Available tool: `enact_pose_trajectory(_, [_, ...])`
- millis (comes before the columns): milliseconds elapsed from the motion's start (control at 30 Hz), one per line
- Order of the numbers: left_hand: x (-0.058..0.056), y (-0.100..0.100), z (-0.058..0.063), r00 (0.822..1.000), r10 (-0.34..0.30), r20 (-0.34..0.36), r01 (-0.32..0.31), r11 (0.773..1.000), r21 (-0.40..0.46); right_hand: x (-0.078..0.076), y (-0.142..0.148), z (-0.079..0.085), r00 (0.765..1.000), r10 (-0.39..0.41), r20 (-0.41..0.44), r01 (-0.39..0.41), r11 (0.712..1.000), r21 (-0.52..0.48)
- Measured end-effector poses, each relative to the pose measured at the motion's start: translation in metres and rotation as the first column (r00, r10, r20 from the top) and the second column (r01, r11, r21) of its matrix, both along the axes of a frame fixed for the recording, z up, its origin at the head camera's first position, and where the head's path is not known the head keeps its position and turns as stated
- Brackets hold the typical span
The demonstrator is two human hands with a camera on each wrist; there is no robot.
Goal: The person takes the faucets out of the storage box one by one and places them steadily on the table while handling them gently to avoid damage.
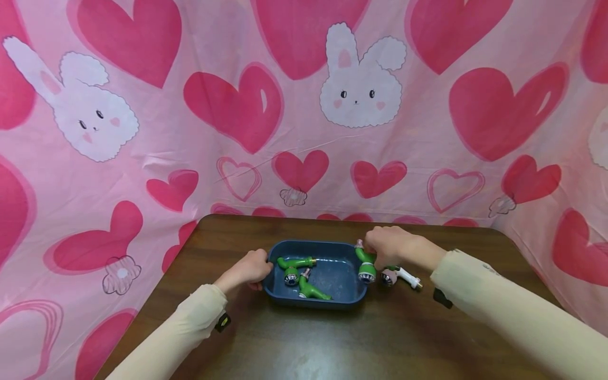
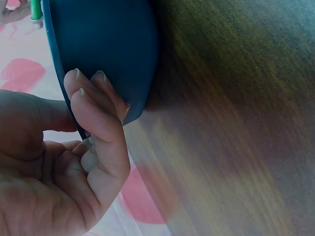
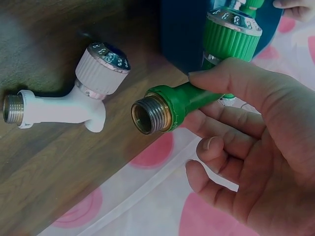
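Observation:
My left hand (image 1: 249,268) grips the left rim of a blue plastic basin (image 1: 319,303), thumb inside and fingers curled against the outer wall (image 2: 106,44). Over the basin's right rim, my right hand (image 1: 391,246) holds a green tap (image 1: 366,258). In the right wrist view the thumb and fingers pinch its green body (image 3: 194,98), with the threaded brass end pointing away from the palm and the ribbed knob (image 3: 231,42) near the basin. Two more green taps lie inside the basin, one tap (image 1: 298,263) behind the other tap (image 1: 313,290).
A white tap (image 3: 61,109) with a ribbed knob lies on the brown wooden table (image 1: 304,343), right of the basin and below my right hand. Behind the table hangs a pink cloth (image 1: 304,132) printed with hearts and rabbits.

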State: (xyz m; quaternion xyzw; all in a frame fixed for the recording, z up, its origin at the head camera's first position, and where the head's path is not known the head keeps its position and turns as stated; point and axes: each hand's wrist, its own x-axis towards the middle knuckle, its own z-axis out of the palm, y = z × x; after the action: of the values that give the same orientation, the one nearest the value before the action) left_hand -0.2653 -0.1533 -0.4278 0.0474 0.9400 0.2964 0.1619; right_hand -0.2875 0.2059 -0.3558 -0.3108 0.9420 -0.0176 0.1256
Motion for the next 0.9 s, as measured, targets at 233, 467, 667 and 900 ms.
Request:
enact_pose_trajectory(233, [-0.001, -0.001, -0.002, 1.000, -0.002, -0.006, 0.002, 1.000, 0.007, 0.003, 0.006, 0.000, 0.999, -0.021, 0.024, 0.021, 1.000, -0.009])
enact_pose_trajectory(467, [0.002, 0.000, 0.001, 1.000, -0.004, -0.016, 0.004, 1.000, 0.001, 0.004, 0.012, -0.003, 1.000, -0.005, 0.021, 0.006, 1.000, -0.025])
enact_pose_trajectory(667, [0.001, -0.001, -0.003, 1.000, -0.009, -0.009, 0.009, 1.000, 0.028, 0.005, 0.016, -0.005, 1.000, -0.002, 0.021, 0.003, 1.000, -0.014])
enact_pose_trajectory(900, [-0.033, -0.021, -0.053, 0.997, -0.072, -0.026, 0.073, 0.996, 0.049, 0.009, 0.021, -0.008, 1.000, -0.012, 0.024, 0.012, 1.000, -0.008])
